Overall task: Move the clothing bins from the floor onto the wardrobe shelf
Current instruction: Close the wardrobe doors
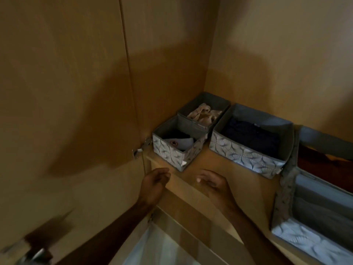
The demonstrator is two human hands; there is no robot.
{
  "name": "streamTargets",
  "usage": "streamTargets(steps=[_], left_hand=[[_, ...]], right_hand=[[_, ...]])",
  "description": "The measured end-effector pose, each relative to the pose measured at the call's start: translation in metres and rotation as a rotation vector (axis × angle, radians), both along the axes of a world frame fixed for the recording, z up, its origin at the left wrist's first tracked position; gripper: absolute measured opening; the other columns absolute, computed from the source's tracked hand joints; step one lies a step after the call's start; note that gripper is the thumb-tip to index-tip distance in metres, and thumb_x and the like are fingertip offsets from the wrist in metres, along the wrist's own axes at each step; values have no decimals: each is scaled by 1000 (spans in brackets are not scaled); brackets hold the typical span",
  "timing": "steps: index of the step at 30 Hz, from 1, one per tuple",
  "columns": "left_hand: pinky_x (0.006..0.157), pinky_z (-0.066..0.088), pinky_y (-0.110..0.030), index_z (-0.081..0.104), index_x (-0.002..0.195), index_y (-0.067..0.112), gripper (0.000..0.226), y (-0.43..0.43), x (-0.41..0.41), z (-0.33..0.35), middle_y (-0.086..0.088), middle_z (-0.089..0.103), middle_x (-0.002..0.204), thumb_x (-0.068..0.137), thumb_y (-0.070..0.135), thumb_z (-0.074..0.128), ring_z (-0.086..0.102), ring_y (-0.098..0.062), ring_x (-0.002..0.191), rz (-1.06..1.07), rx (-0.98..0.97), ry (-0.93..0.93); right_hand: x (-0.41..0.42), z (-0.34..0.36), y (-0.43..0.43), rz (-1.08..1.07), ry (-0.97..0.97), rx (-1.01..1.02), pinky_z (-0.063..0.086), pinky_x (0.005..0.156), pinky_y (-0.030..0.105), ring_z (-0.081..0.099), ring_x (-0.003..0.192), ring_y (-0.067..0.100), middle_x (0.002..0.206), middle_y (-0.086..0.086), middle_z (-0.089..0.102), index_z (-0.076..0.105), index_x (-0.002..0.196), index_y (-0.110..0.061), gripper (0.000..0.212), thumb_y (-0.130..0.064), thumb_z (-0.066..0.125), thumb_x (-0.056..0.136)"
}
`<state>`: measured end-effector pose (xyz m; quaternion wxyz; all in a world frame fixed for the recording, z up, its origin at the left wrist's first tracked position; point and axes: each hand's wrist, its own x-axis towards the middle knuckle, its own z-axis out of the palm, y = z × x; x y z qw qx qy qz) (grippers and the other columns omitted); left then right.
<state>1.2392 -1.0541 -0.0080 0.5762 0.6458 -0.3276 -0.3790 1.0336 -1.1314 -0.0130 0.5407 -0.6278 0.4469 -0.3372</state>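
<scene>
Several grey fabric bins with a leaf pattern stand on the wooden wardrobe shelf [206, 169]. A small bin [168, 152] with dark and pale clothes sits at the shelf's front left corner. Behind it stands another small bin [210, 100] holding beige cloth. To their right is a longer bin [246, 155] with dark blue clothes. A large bin [282, 203] with grey fabric sits at the far right edge. My left hand [154, 183] and my right hand [214, 183] hover empty at the shelf's front edge, just below the small front bin, fingers loosely curled.
The open wardrobe door [63, 92] fills the left, with a metal hinge [139, 150] next to the shelf corner. The wardrobe's back wall [277, 54] rises behind the bins. Pale fabric [152, 245] hangs below the shelf. A blurred dark object [44, 238] lies at bottom left.
</scene>
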Motion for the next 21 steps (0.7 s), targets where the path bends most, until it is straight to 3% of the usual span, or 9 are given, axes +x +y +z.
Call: streamTargets(steps=[4,9,12,16,21], left_hand=[[75,48,-9,71,102,10,15,37,-18,-10,1,73,100,90,6,63,66,-9,92,57,75,31],[64,46,-7,70,96,16,20,101,-31,-21,0,73,94,91,2,58,66,-8,81,144,138,47],[67,47,-9,70,101,17,19,148,-32,-29,1,74,97,91,5,58,68,-9,86,188,176,42],[75,47,-22,69,109,19,21,212,-30,-39,3,75,101,92,12,58,69,-14,91,211,230,30],[76,47,-22,68,112,18,22,292,-30,-36,2,73,106,93,15,58,68,-14,94,198,236,-1]], right_hand=[[-8,-16,30,-6,-50,112,50,72,22,68,96,12,103,-6,73,69,111,-21,32,-27,72,80],[-4,-49,73,76,1,201,54,78,28,68,98,12,104,-5,74,72,105,-23,24,-27,70,82],[3,-61,111,143,45,221,51,74,25,67,94,12,102,-5,73,71,101,-27,20,-30,71,81],[10,-61,171,226,79,219,53,77,23,67,94,8,100,-4,73,71,103,-25,17,-21,69,86],[9,-54,255,263,75,204,48,68,16,67,89,7,101,2,73,68,112,-20,24,-22,67,88]])
